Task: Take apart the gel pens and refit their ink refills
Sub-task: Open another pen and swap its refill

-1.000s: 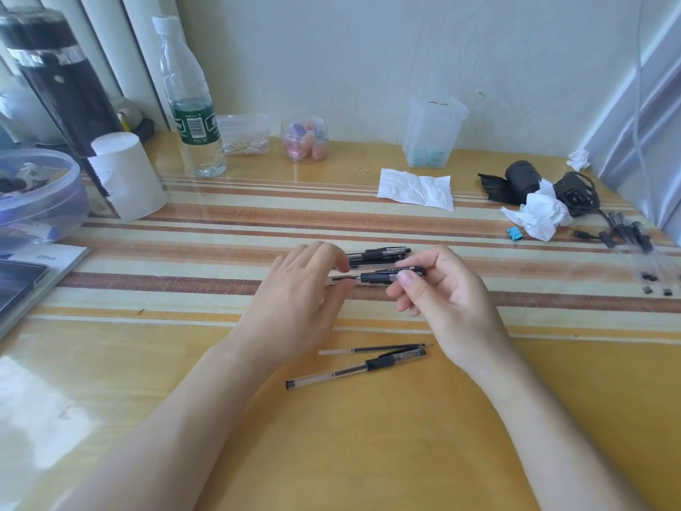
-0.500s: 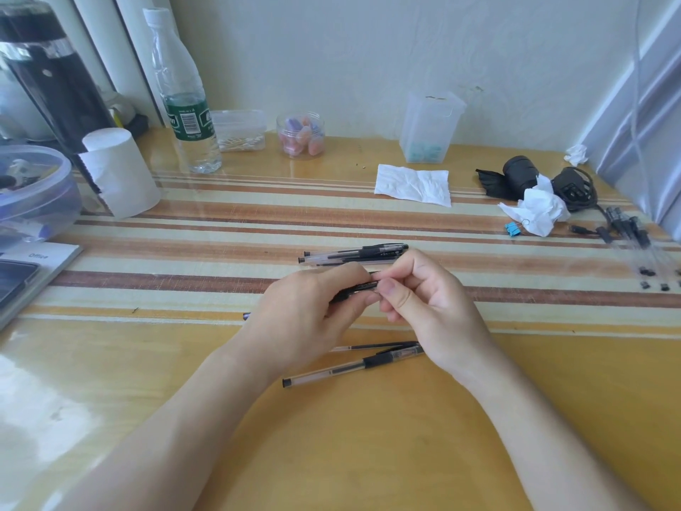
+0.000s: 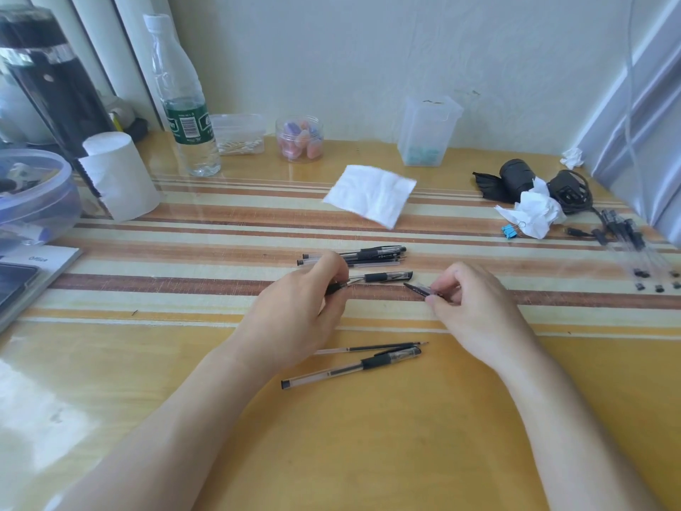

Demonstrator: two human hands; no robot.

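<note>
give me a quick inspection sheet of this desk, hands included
surface: glossy striped desk, bare wood tone in front.
job's things: pen and loose refill lie near the front; pen pile behind the hands; capped pen between them.
clutter: flat tissue, crumpled tissue, blue clip, water bottle, paper roll, candy jar.
grippers: left hand pinches a pen body; right hand pinches a small dark pen part; the two are apart.
cables: black charger with cord at far right.
surroundings: white wall behind the desk.
</note>
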